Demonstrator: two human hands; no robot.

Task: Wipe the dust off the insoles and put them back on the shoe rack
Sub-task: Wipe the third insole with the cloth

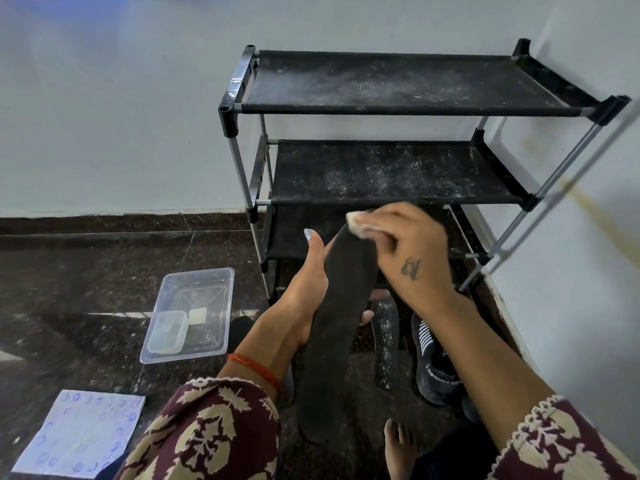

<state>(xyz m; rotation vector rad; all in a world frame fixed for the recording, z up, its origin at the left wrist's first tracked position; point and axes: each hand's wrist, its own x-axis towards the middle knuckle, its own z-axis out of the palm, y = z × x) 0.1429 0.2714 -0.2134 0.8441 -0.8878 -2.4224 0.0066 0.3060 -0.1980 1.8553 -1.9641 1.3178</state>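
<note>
My left hand [304, 292] grips a long dark insole [337, 327] from underneath at its middle, toe end tilted up toward the rack. My right hand [405, 247] pinches a small pale wipe [356, 226] and presses it on the insole's upper end. A second insole [385, 341], speckled with white dust, lies on the floor below my hands. The black three-tier shoe rack [391, 84] stands against the wall, its fabric shelves dusty and bare.
A clear plastic tray [221, 306] holding a small lidded box [168, 332] and a pale square sits on the dark floor at left. A patterned cloth [83, 434] lies at lower left. A dark sports shoe [434, 368] rests right of the dusty insole. My bare foot [398, 448] shows below.
</note>
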